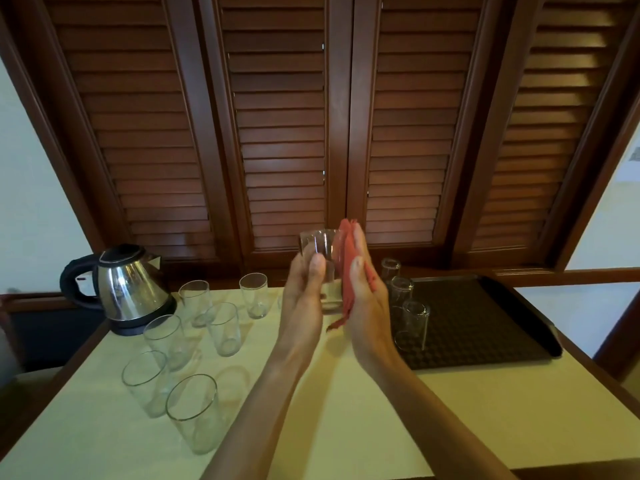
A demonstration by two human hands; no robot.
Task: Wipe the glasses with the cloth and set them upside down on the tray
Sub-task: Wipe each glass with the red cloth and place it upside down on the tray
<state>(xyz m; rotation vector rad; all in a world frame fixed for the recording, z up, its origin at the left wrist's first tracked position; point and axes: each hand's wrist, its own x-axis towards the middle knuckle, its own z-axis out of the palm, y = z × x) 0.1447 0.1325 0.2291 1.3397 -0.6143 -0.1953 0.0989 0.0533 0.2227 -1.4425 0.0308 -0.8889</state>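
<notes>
Clear glass [320,251], red cloth [349,271]

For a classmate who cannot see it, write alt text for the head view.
A left hand grips a glass while the right hand presses a red cloth against it. Three glasses stand upside down on a dark tray.

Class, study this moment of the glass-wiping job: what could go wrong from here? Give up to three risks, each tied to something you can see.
1. The held glass is gripped only by the left hand above the table; the right hand pressing the red cloth against it might push it loose.
2. Lowering it to the tray could knock the upside-down glasses at the tray's near left edge.
</notes>
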